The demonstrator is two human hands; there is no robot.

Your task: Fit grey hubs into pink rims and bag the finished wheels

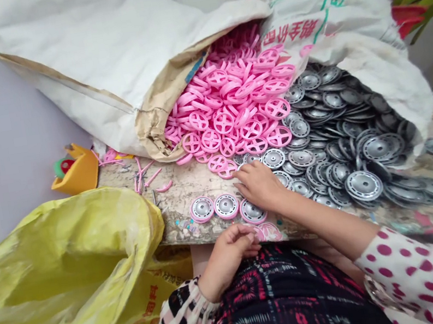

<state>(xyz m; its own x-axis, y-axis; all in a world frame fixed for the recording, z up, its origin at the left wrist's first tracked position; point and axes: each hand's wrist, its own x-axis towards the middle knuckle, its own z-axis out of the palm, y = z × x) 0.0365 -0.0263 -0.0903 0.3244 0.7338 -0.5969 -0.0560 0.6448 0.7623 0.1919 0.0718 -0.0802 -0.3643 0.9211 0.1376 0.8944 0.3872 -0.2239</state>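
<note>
At the worktable point(180, 190), hands rest apart, right point(260, 185) on grey discs point(274, 159), left point(227, 254) by a pink-rimmed wheel point(253, 211).

On the workbench point(189, 199), plastic wheels point(228, 110) lie in a heap at the mouth of a sack point(80, 68) behind. Metal wheel covers point(345, 135) lie to their right, before a second sack point(360, 27). A plastic bag point(53, 278) sits front left.

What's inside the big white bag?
Lots of pink plastic spoked rings are heaped in the mouth of the white woven sack, against its brown paper lining. Further in, the sack covers them, so I can't see what's at the back.
</note>
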